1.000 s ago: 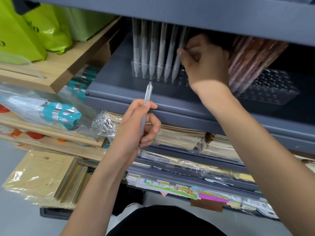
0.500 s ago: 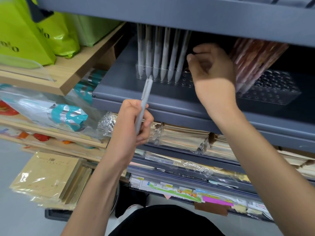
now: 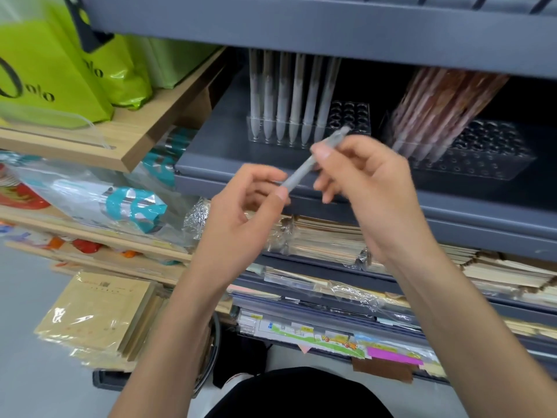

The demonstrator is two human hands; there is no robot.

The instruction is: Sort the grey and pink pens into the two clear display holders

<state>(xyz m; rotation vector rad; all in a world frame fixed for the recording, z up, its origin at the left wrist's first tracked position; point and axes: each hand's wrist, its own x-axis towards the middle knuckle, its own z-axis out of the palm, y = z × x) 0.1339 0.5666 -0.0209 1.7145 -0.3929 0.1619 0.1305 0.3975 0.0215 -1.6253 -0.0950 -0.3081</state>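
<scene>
A grey metal shelf (image 3: 211,152) fills the upper middle of the view, with another shelf board overhanging it. To its left sits a wooden shelf (image 3: 141,137) carrying bright green bags (image 3: 45,70), and below both lie stacks of wrapped paper goods (image 3: 325,239) and a pack of brown envelopes (image 3: 99,312). On the grey shelf stand two clear holders well apart from each other: the left holder (image 3: 358,116) has a row of grey pens (image 3: 289,95) upright along its front-left part, with empty holes showing on its right side; the right holder (image 3: 497,158) has a bunch of pink pens (image 3: 443,107) leaning to the right at its left end, the rest of its holes bare. In front of the shelf edge the two hands meet around a single grey pen (image 3: 313,158), which slants up to the right with its upper end just in front of the left holder. The left hand (image 3: 238,218) pinches the pen's lower end between thumb and curled fingers (image 3: 265,176). The right hand (image 3: 370,188) grips the pen higher up, thumb on top and fingers loosely curled beneath; the motion blur makes it hard to tell how firmly either hand is closed on it. Dark trousers (image 3: 301,396) show at the bottom edge.
</scene>
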